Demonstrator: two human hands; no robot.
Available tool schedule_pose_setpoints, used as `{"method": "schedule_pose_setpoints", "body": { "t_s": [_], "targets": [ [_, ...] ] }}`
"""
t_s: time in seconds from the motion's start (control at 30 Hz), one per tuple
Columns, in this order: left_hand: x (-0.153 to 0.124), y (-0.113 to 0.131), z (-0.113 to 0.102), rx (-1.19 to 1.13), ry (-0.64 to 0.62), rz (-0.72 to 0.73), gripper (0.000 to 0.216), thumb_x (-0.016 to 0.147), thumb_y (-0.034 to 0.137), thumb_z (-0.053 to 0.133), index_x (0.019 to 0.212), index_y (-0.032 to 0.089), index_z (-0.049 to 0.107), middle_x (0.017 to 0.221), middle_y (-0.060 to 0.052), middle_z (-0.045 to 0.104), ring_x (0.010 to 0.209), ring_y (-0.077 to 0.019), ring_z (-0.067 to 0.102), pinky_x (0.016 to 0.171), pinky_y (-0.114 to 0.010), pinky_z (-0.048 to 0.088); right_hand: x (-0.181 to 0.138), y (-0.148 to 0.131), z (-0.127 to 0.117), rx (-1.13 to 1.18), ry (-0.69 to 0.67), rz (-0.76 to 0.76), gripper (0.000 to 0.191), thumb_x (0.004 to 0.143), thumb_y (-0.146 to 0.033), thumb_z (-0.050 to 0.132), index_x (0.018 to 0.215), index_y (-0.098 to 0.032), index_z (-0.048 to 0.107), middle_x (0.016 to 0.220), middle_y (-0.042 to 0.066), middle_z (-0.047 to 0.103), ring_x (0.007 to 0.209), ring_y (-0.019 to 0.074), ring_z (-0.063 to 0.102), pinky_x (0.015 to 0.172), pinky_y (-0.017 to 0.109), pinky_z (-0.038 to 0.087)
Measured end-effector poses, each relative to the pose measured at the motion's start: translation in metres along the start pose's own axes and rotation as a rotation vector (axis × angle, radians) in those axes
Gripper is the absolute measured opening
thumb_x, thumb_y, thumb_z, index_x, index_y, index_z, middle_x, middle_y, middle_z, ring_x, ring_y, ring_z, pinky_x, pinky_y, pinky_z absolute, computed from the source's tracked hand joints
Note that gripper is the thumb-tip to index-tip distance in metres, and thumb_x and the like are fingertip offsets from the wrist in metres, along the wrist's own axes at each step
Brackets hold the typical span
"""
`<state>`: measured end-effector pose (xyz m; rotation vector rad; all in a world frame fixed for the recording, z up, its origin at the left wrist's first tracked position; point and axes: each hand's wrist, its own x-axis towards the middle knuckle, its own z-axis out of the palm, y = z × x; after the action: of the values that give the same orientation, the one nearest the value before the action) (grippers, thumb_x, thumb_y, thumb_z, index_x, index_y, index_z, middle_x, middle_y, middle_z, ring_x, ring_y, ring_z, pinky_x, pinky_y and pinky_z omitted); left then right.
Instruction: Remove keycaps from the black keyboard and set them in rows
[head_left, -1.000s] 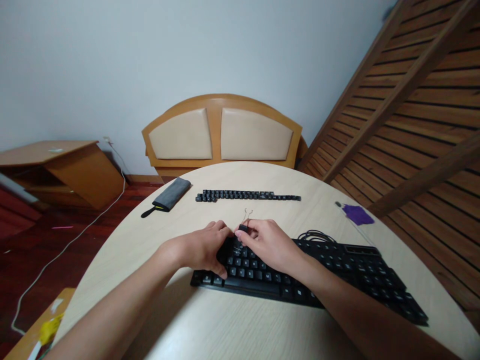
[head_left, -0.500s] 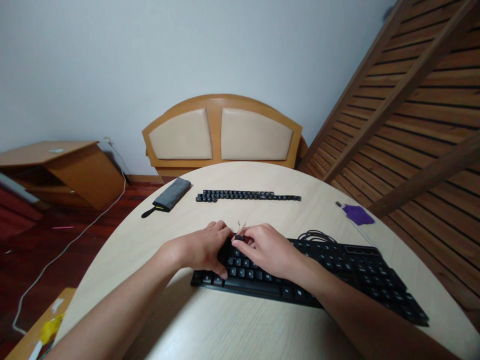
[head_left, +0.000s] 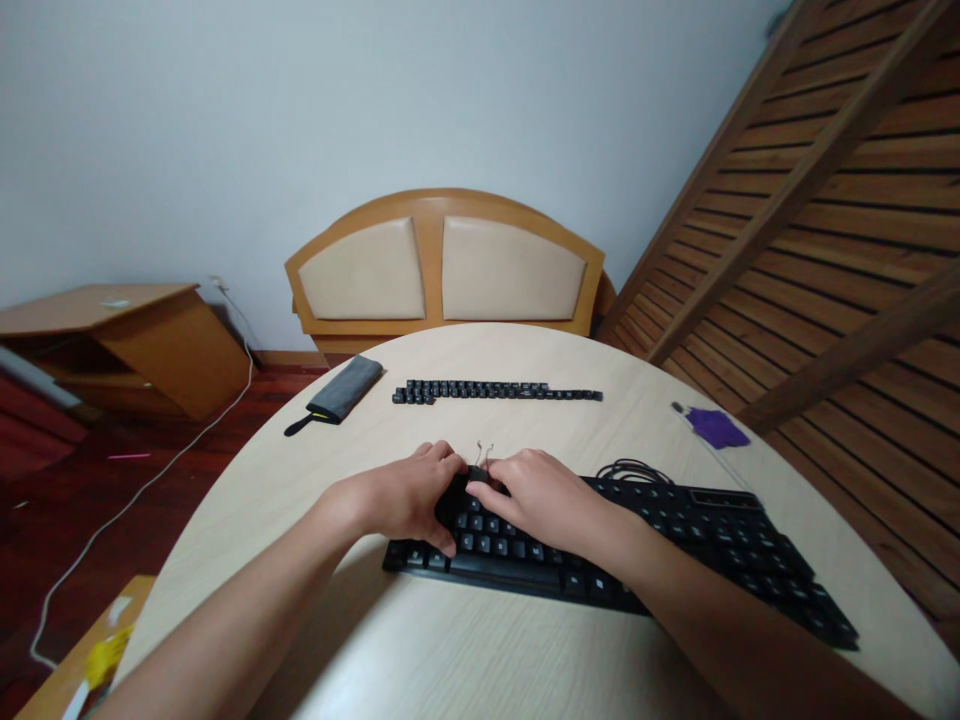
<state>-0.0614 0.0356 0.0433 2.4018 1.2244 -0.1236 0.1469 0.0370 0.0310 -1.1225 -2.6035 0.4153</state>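
Note:
A black keyboard [head_left: 675, 540] lies across the round table [head_left: 465, 650], its left end under both my hands. My left hand [head_left: 405, 495] clamps the keyboard's left end, thumb on the front edge. My right hand [head_left: 544, 495] pinches a thin wire keycap puller [head_left: 484, 452] and presses it down onto a key at the upper left of the keyboard; only the wire's two tips show above my fingers. Further back, removed black keycaps [head_left: 495, 391] lie in long rows.
A grey pouch [head_left: 341, 390] lies at the table's back left, a purple cloth with a thin tool [head_left: 712, 427] at the right. The keyboard's cable [head_left: 630, 468] coils behind it. A padded wooden headboard [head_left: 442, 265] stands beyond the table, wooden slats to the right.
My right hand has lowered the wire puller from above the keys down onto the keyboard. My left hand has stayed in place.

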Motion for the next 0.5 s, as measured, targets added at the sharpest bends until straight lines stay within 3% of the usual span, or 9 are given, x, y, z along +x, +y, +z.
{"method": "schedule_pose_setpoints", "body": {
  "t_s": [0.3,0.5],
  "targets": [
    [-0.002,0.004,-0.003,-0.006,-0.006,-0.022,0.069,0.060,0.040,0.083,0.120,0.019,0.055,0.118,-0.010,0.052,0.110,-0.0289,0.052,0.097,-0.038,0.045,0.005,0.020,0.020,0.375,0.050,0.032,0.030,0.095,-0.037,0.052,0.077,-0.016,0.065,0.077,0.007,0.074,0.067,0.0173,0.068,0.059,0.025,0.046],
    [-0.002,0.005,-0.003,0.006,0.007,-0.014,0.070,0.060,0.042,0.082,0.120,0.018,0.056,0.117,-0.010,0.054,0.107,-0.0286,0.053,0.093,-0.037,0.046,0.007,0.029,0.032,0.752,0.041,0.108,0.029,0.095,-0.037,0.050,0.083,-0.016,0.066,0.080,0.006,0.076,0.075,0.0184,0.072,0.069,0.027,0.055]
  ]
}}
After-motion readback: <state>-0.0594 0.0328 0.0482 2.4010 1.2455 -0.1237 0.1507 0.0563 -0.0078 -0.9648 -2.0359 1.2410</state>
